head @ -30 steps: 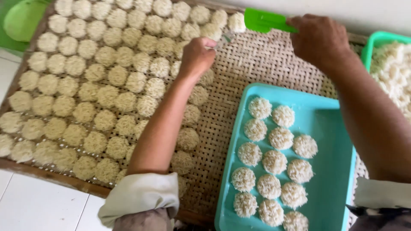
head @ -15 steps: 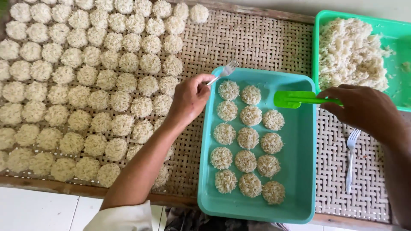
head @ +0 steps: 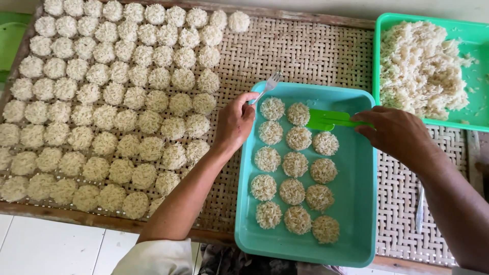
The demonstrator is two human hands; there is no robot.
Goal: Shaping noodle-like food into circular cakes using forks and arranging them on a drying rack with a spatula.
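Observation:
My left hand (head: 235, 122) is shut on a metal fork (head: 269, 85) at the upper left corner of a teal tray (head: 356, 203). The tray holds several round rice cakes (head: 295, 165) in rows. My right hand (head: 395, 132) grips a green spatula (head: 328, 120), whose blade lies inside the tray next to the top right cakes. Left of the tray, many round rice cakes (head: 112, 102) lie in rows on a woven bamboo mat (head: 305, 56).
A green tray (head: 479, 76) with a heap of loose cooked rice (head: 420, 71) stands at the upper right. A second fork (head: 419, 209) lies on the mat, right of the teal tray. A green object (head: 10, 40) sits at the far left. White tiles lie below the mat's wooden frame.
Both hands came back from the far end of the mat to the teal tray. The spatula now rests inside the tray, and the view has shifted toward the tray.

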